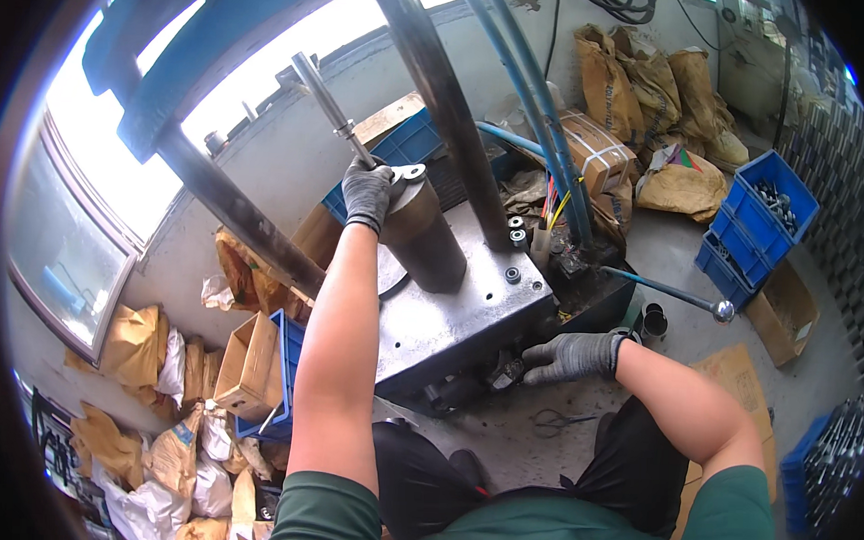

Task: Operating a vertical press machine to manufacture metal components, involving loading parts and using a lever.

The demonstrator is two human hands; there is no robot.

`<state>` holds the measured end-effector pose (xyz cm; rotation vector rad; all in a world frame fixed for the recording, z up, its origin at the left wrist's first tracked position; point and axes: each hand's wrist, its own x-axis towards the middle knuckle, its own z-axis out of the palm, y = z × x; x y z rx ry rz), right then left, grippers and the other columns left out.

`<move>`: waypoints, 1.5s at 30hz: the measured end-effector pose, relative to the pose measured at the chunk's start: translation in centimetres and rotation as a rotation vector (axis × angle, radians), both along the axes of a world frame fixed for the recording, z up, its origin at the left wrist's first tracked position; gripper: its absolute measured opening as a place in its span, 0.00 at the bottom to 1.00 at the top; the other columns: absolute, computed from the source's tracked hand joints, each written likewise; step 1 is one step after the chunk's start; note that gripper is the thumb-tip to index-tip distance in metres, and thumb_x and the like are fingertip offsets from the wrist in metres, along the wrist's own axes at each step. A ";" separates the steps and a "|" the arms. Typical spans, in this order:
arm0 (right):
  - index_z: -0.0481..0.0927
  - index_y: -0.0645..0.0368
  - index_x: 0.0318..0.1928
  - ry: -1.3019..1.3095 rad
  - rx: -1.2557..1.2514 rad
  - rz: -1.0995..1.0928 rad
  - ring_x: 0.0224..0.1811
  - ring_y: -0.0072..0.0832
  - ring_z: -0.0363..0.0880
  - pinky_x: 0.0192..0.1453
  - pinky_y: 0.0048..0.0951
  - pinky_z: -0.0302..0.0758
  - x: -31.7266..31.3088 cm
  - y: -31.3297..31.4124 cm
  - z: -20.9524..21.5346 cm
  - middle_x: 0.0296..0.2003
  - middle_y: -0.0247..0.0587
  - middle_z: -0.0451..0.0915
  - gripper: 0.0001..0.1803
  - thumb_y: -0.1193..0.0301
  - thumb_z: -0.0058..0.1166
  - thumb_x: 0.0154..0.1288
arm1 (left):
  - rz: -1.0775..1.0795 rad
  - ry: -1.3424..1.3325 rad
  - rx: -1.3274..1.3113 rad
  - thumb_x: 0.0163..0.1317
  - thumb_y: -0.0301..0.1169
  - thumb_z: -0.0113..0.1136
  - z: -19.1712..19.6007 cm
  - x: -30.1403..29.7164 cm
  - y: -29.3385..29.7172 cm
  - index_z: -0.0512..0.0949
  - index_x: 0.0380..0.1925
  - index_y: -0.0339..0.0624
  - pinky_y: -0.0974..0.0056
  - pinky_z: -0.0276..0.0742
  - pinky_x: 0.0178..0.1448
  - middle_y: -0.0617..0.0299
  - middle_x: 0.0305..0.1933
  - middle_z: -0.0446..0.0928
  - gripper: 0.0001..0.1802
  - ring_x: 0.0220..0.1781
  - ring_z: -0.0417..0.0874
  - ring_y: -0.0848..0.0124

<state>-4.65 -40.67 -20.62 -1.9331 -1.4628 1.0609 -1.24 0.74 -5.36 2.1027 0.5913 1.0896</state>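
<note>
My left hand, in a grey glove, is closed around the lower end of a shiny metal rod that slants up to the left. Beside its fingers, a metal piece with a ring-shaped eye lies on top of a thick upright steel cylinder. The cylinder stands on a steel press table. My right hand, gloved too, is at the table's front edge, fingers stretched left beside a dark metal fitting; whether they touch it I cannot tell.
Small metal rings sit on the table's right side. Two steel columns rise behind it. A ball-ended lever juts out right. Blue crates with metal parts stand right; sacks and a carton lie left. Scissors are on the floor.
</note>
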 end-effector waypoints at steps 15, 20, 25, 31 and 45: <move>0.81 0.59 0.35 -1.165 0.341 -0.270 0.37 0.50 0.82 0.43 0.46 0.80 0.2 -11.6 17.3 0.32 0.47 0.80 0.07 0.72 0.62 0.56 | -0.206 -0.200 -0.114 0.74 0.36 0.64 -0.1 -0.2 1.3 0.82 0.46 0.36 0.61 0.78 0.46 0.56 0.36 0.85 0.13 0.37 0.82 0.70; 0.85 0.60 0.50 -0.693 -0.100 -0.209 0.50 0.47 0.85 0.57 0.42 0.82 1.6 -14.3 15.8 0.45 0.48 0.85 0.18 0.69 0.62 0.58 | -0.322 -0.267 -0.246 0.74 0.34 0.64 -0.1 -0.3 0.9 0.83 0.46 0.37 0.65 0.78 0.44 0.63 0.35 0.84 0.11 0.36 0.80 0.74; 0.86 0.57 0.52 -0.605 -0.280 -0.116 0.51 0.48 0.85 0.58 0.43 0.81 -0.6 -16.3 12.3 0.45 0.51 0.86 0.20 0.65 0.64 0.58 | -0.262 -0.229 -0.170 0.77 0.38 0.60 -0.1 -0.7 0.5 0.82 0.47 0.38 0.65 0.78 0.47 0.60 0.36 0.85 0.14 0.38 0.81 0.73; 0.87 0.56 0.31 -0.710 -0.098 -0.293 0.34 0.50 0.85 0.42 0.46 0.81 -3.7 -17.5 8.7 0.28 0.49 0.84 0.11 0.62 0.65 0.59 | -0.267 -0.238 -0.208 0.77 0.40 0.60 0.1 -0.8 0.5 0.82 0.47 0.37 0.62 0.79 0.49 0.57 0.37 0.86 0.15 0.40 0.84 0.70; 0.83 0.62 0.32 -0.665 0.022 -0.532 0.32 0.54 0.81 0.38 0.45 0.77 -4.6 -17.7 8.0 0.27 0.55 0.78 0.12 0.65 0.66 0.59 | -0.217 -0.181 -0.167 0.76 0.40 0.61 0.5 -1.3 0.0 0.83 0.47 0.37 0.61 0.79 0.50 0.57 0.38 0.87 0.16 0.39 0.84 0.69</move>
